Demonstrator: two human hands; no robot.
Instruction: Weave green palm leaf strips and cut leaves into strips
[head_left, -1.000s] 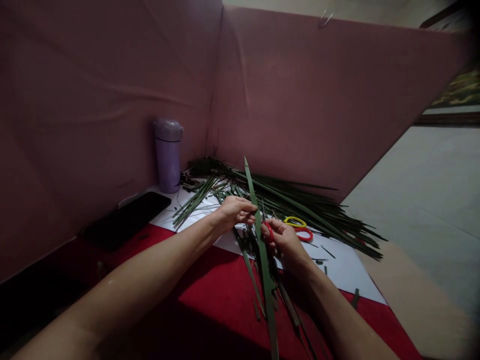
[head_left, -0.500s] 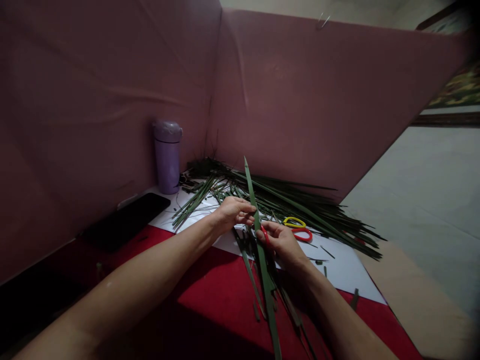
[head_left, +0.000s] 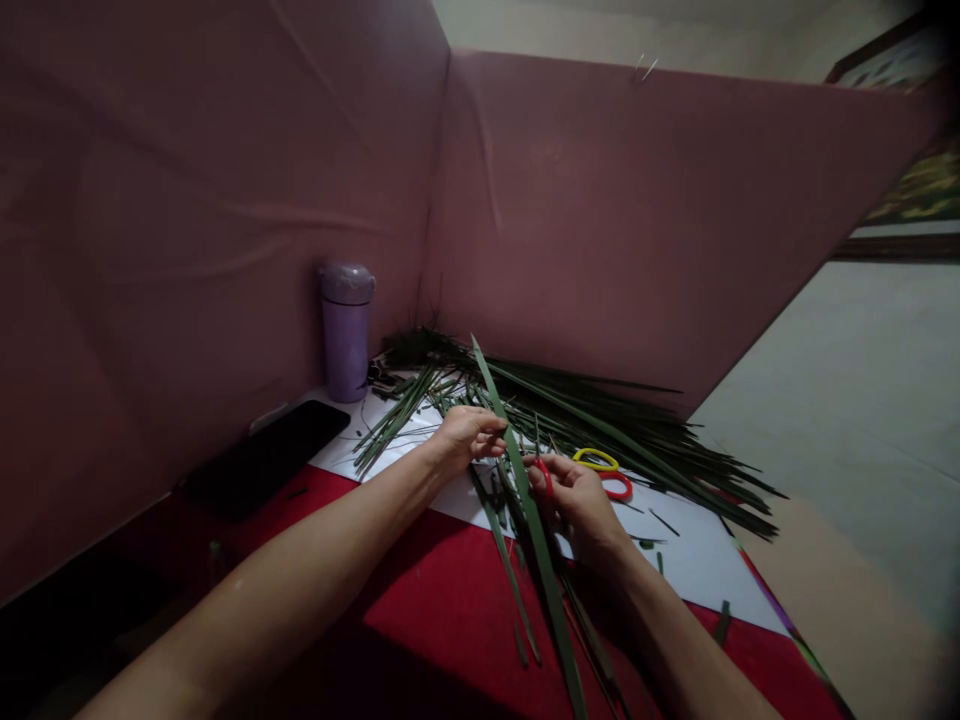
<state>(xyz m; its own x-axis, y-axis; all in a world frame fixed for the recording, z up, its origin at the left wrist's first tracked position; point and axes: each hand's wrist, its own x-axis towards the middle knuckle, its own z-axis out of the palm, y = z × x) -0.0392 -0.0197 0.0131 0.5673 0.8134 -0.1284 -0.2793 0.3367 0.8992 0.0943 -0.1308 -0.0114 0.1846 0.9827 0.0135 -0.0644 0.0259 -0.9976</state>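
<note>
A long, pointed green leaf strip (head_left: pixel 534 520) runs upright from the table's front edge to past my hands. My left hand (head_left: pixel 474 435) pinches its upper part between thumb and fingers. Just right of the strip, my right hand (head_left: pixel 576 495) is closed around red-handled scissors (head_left: pixel 546 482), whose thin dark blade points up; the fingers cover much of them. The blade is apart from the strip. Beneath the hands, narrow leaf pieces (head_left: pixel 506 590) lie across the red cloth and the white sheet.
Behind, a large heap of long green leaves (head_left: pixel 637 430) lies along the pink partition (head_left: pixel 585 230). A yellow scissor loop (head_left: pixel 596 460) and a red one (head_left: pixel 617 486) lie beside my right hand. At left stand a purple bottle (head_left: pixel 347 340) and a flat black device (head_left: pixel 270 450).
My right hand with the scissors has shifted right, away from the leaf strip, and the blade now shows. The strip leans further left at its tip. The view has tilted slightly.
</note>
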